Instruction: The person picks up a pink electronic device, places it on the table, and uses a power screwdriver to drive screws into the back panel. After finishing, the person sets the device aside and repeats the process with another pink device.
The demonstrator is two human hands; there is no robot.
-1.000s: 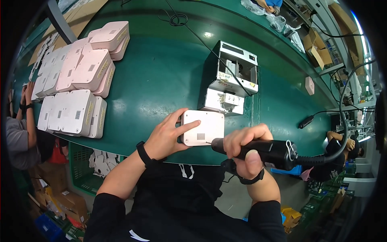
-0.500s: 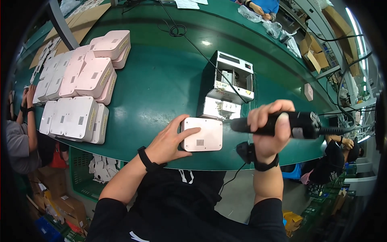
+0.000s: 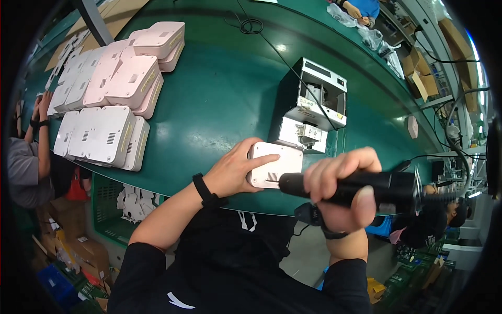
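A pale pinkish-white plastic box [image 3: 289, 157] with a slotted vent and corner holes lies on the green table in front of me. My left hand [image 3: 236, 166] grips its left side, thumb across the top and fingers along the edges. In my right hand [image 3: 340, 183] is a black electric screwdriver [image 3: 384, 189], held almost level. Its thin bit points left over the box's near edge, beside the vent; whether the tip touches a screw cannot be told. Just beyond the box stands a black and silver screw feeder [image 3: 286, 94] with a small metal block at its front.
Stacks of similar white boxes [image 3: 112, 131] and pink boxes [image 3: 133, 78] stand at the left. A green crate [image 3: 107, 212] with white parts sits below the table edge. A black cable [image 3: 277, 49] crosses over the feeder. Other people work at far left, far right and across the table.
The screwdriver has come from beside the feeder's front toward me, its bit now over the box's near edge. My left hand keeps its grip on the box. The whole view has shifted slightly.
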